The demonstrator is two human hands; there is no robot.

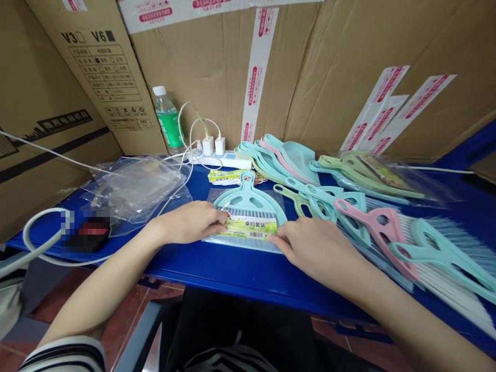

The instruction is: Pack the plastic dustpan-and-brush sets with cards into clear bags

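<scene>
A light-blue dustpan (263,199) lies flat before me with a brush on it, its grey-blue bristles (253,212) showing above a yellow-green label card (251,226). Clear plastic film shows around the set. My left hand (196,222) grips the left side, thumb and fingers closed at the card's left end. On the opposite side, my right hand (310,238) pinches the lower right edge near the card. Just behind the dustpan are more label cards (228,177). Loose brushes, including a pink brush (374,222) and a light-blue brush (437,253), lie right of my right hand.
Stacked dustpans (296,155) and a bagged green set (364,170) lie at the back right. Clear plastic bags (143,178) are on the left. Behind stand a power strip (228,160) with cables, a bottle (169,124) and cardboard boxes (217,67).
</scene>
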